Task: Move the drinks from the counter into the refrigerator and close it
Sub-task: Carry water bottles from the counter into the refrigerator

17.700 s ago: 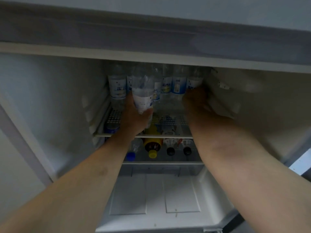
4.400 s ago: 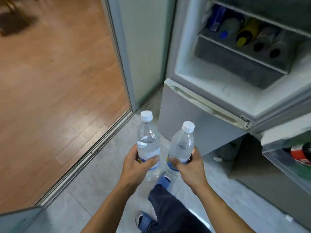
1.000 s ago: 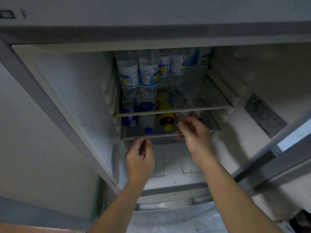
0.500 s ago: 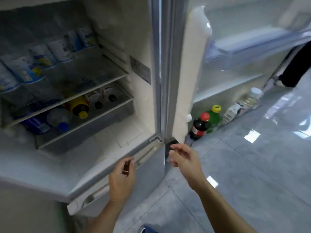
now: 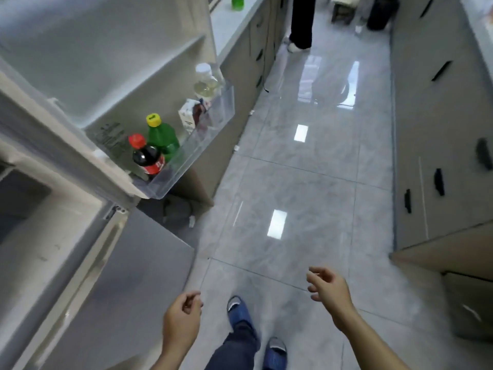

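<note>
The refrigerator door (image 5: 112, 62) stands open at the left. Its clear lower bin (image 5: 192, 153) holds a dark cola bottle with a red cap (image 5: 146, 156), a green bottle with a yellow cap (image 5: 161, 137), a small carton (image 5: 188, 117) and a pale bottle with a white cap (image 5: 205, 81). A green drink bottle (image 5: 237, 1) stands on the counter (image 5: 229, 25) at the top. My left hand (image 5: 182, 317) hangs low with fingers loosely curled, holding nothing. My right hand (image 5: 328, 288) is out over the floor, fingers apart and empty.
The grey lower refrigerator door (image 5: 120, 289) is at my left. Grey cabinets with dark handles (image 5: 437, 156) line the right side. Another person's legs (image 5: 300, 25) stand far down the glossy tiled aisle (image 5: 306, 169). My feet in blue slippers (image 5: 240, 311) are below.
My view has swung right, away from the refrigerator shelves and down the kitchen aisle. Both hands have dropped from the fridge opening and stay empty.
</note>
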Tool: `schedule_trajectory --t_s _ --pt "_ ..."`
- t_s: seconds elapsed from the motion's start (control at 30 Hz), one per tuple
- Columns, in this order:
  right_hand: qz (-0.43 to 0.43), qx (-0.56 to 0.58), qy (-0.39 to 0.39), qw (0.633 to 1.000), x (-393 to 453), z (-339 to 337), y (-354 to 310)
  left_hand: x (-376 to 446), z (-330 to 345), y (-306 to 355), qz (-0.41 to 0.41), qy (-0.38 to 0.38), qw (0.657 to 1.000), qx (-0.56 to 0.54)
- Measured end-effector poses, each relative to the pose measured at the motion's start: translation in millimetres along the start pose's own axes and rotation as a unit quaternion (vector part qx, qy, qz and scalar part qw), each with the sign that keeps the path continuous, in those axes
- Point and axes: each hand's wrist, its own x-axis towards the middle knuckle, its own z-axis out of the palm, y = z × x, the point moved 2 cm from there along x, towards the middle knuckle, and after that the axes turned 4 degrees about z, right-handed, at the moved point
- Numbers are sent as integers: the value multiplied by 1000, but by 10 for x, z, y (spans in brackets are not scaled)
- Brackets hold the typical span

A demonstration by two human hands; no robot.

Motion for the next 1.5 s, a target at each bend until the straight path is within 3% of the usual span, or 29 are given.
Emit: schedule_trajectory --t_s 0.13,0.3,0.63,0.9,1.1,1.3,1.5 --pt "77 9 57 995 82 -441 480 199 216 -298 -80 -106 990 53" --pt "159 27 120 980 -10 -831 830 518 288 -365 -170 -229 946 154" --pt "274 60 193 940 -101 -1088 1011 1542 1032 558 -141 -275 940 147" --pt "332 78 178 923 511 -1347 943 2228 1921 1437 -96 -287 944 132" --pt "314 -6 117 942 1602 -1862 168 2296 2251 2068 -118 -249 950 146" --pt "197 -111 63 972 2936 -2280 -1335 2394 2609 2497 -144 -215 959 119" --pt "107 -117 24 987 3904 -2226 -2715 2682 2899 2728 -197 -169 962 82"
